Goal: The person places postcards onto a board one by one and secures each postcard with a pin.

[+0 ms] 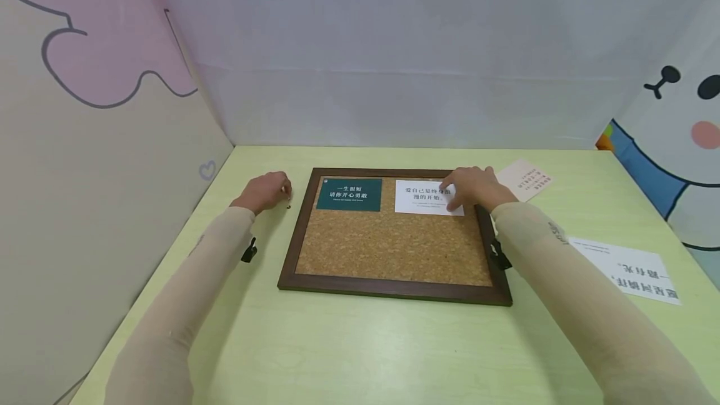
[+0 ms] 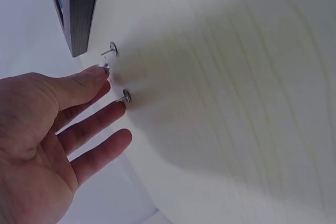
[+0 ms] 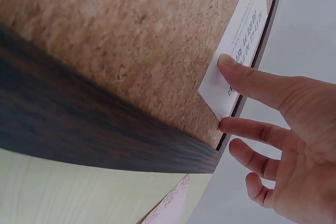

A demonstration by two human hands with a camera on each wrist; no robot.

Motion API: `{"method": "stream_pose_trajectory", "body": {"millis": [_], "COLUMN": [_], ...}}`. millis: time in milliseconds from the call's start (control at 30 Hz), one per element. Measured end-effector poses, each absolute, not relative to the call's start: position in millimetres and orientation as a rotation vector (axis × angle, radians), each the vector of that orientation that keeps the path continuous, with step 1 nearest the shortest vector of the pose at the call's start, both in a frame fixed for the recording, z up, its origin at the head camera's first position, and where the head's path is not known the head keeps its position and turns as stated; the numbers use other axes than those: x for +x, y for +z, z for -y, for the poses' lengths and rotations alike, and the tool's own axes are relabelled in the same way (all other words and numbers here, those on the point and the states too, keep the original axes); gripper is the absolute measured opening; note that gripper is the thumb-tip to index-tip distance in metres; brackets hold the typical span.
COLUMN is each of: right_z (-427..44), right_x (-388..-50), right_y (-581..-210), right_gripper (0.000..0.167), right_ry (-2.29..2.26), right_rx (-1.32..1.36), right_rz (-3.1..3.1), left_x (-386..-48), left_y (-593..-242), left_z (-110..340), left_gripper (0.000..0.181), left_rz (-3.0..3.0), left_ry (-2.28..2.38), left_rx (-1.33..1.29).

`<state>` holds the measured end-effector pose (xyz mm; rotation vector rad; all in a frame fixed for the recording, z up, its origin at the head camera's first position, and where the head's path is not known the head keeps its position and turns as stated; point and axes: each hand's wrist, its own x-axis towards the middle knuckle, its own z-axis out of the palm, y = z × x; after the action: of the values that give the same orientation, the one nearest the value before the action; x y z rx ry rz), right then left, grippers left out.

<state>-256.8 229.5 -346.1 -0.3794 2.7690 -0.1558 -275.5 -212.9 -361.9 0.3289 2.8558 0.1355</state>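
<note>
My left hand (image 1: 265, 191) is over the table to the left of the corkboard (image 1: 388, 249). Between its thumb and forefinger it pinches a small shiny thumbtack (image 2: 104, 67). Two more thumbtacks stand point up on the table, one just beyond the fingertips (image 2: 111, 50) and one by the middle finger (image 2: 126, 96). At the board's upper right lies a white card (image 1: 419, 199) with printed characters. My right hand (image 1: 475, 186) rests its thumb on that card and touches the card's corner with the forefinger. The other fingers bend loosely and hold nothing.
A dark green card (image 1: 350, 195) lies on the board's upper left, a tack at its corner. Right of the brown frame (image 1: 394, 288), a pink card (image 1: 523, 179) and another white card (image 1: 630, 267) lie on the table. White sheeting (image 1: 416, 49) hangs behind.
</note>
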Motion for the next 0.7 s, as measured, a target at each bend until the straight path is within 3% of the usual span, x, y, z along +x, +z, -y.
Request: {"method": "stream_pose_trajectory", "body": {"millis": [267,700], "right_z": [-230.4,-228.5], "right_x": [-257.9,-255.2], "right_y": [-347.4,-345.2], "right_gripper": [0.056,0.054], "right_ry": [-0.152,-0.170], "right_rx": [-0.383,-0.372], "right_rz": [-2.762,-2.761], "left_x": [-278.6,-281.8], "left_y": [-363.9,-364.1], "left_z": [215.9,215.2], "left_gripper": [0.019,0.032], "left_rz": [-2.893,-2.727], "left_ry": [0.349,1.064], "left_rx": [0.356,0.129]}}
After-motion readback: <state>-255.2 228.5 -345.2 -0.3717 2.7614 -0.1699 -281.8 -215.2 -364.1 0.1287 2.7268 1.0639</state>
